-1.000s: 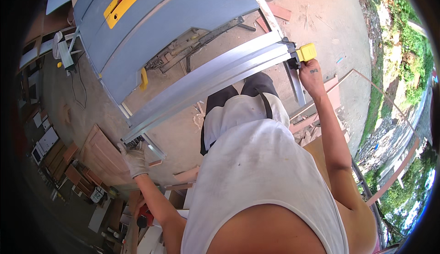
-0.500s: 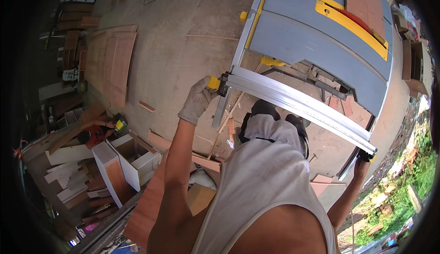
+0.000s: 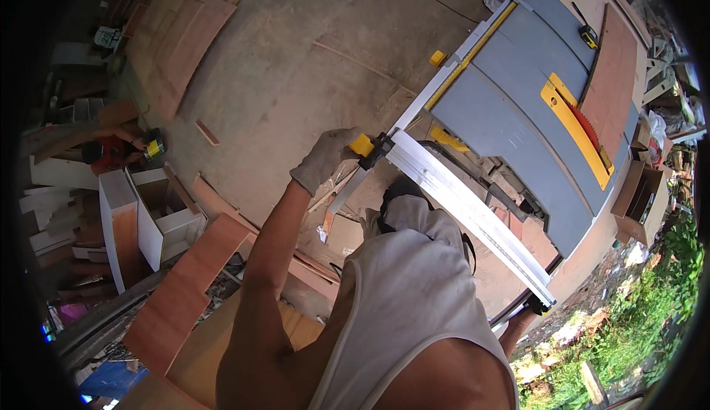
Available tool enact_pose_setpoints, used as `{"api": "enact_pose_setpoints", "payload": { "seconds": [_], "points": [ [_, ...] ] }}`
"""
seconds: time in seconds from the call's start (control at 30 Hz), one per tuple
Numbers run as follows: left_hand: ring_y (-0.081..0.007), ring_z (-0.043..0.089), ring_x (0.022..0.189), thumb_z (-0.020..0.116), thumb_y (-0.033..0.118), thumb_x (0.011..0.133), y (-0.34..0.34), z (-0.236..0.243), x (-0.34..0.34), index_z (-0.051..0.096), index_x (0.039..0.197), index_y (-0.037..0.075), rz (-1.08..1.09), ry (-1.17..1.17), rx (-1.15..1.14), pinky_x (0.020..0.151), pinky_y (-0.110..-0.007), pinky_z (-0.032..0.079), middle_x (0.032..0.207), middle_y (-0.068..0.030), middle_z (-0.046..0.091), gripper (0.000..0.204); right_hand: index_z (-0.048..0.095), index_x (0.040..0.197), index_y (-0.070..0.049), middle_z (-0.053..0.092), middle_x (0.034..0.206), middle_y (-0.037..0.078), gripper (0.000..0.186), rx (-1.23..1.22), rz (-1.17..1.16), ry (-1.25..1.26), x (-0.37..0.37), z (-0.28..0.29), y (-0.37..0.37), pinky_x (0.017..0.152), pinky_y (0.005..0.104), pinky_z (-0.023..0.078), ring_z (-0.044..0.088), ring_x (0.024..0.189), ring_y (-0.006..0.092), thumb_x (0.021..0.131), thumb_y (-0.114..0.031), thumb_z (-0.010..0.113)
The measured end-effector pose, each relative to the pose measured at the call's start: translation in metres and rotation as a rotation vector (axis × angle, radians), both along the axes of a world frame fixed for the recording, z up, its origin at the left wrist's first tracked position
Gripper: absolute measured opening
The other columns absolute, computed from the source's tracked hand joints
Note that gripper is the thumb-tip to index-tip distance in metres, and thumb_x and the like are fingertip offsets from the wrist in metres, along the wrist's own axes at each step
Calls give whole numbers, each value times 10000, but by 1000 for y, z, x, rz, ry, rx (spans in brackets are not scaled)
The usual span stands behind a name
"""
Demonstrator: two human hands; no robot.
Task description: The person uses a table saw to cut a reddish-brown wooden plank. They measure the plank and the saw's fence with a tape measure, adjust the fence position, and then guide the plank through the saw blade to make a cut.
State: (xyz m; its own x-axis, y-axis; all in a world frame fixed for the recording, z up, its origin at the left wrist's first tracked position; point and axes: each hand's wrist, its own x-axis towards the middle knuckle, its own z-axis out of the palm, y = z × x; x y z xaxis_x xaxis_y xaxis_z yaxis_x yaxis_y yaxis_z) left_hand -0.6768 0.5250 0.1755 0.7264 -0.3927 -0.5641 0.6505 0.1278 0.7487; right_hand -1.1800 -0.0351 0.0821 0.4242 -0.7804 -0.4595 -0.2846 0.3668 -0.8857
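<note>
aluminium fence bar [image 3: 473, 217] spans the two rails of a saw, off the near edge of the grey tabletop [image 3: 510, 106], with open frame and floor visible under it. left hand [image 3: 329, 157], gloved, is closed around the yellow lever [image 3: 362, 145] on the black end bracket [image 3: 379, 149]; the lever sticks out past the rail, so it's probably the natural grab point and keeps fingers clear of the bar. right hand [image 3: 515, 326] is down at the far end of the bar by the second black bracket [image 3: 538, 305], mostly hidden by the shoulder; can't tell how firmly it's gripping or if it's gripping at all. hands are wide apart, one per end, which makes sense for a long bar: likely keeps it from racking across the rails. left rail [image 3: 409, 114] runs along the table side with a yellow scale strip [image 3: 481, 47] on top, placed so the fence position can presumably be read from the left. red blade [image 3: 586, 125] pokes up through a yellow insert [image 3: 556, 101], well apart from both hands. brown board [image 3: 612, 69] lies flat alongside the blade, on the side away from the fence, tape measure [image 3: 589, 36] beside it, probably parked there to stay within reach. body stands close behind the bar, arms spread.
</note>
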Motion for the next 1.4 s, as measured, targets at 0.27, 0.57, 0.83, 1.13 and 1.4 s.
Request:
{"api": "enact_pose_setpoints", "payload": {
  "seconds": [0.27, 0.57, 0.83, 1.13, 1.4],
  "points": [
    [-123, 586, 884, 488, 501, 942, -19, -21, -25, 627, 1049, 10, 171, -116, 242, 847, -275, 487, 952, -48, 633, 522, 572, 1099, -84, 608, 1028, 31, 348, 23, -72, -49, 8, -8, 2, 800, 321, 465, 570, 913, 148, 837, -281, 687],
    [-156, 605, 818, 504, 547, 916, -4, -12, 2, 604, 998, 11, -37, -6, 392, 759, -306, 530, 906, -77, 604, 551, 556, 1163, -90, 628, 1078, 48, 347, 27, 43, -117, -6, -13, 2, 859, 343, 480, 595, 970, 173, 885, -285, 626],
    [-141, 615, 710, 512, 481, 933, -15, 3, 32, 612, 861, 42, -194, 131, 326, 674, -306, 529, 789, -43, 612, 455, 552, 1170, 50, 581, 1197, 214, 363, 433, -343, -499, 22, 44, 20, 965, 513, 459, 564, 1119, 345, 952, -206, 415],
    [-199, 652, 891, 484, 323, 965, 10, -25, 20, 610, 1053, -4, 42, 410, -150, 801, -331, 548, 966, -111, 656, 362, 482, 1280, -19, 540, 1218, 177, 494, 342, -279, 47, 60, 115, 23, 910, 472, 491, 550, 1084, 298, 999, -405, 358],
    [-133, 629, 940, 589, -56, 836, 12, -63, -12, 604, 1134, 58, -309, -133, 223, 863, -261, 495, 1014, -46, 662, 320, 609, 1079, 81, 671, 994, 146, 368, -489, 639, 626, 64, 130, 11, 796, 349, 541, 653, 904, 210, 735, 28, 730]
  ]
}}
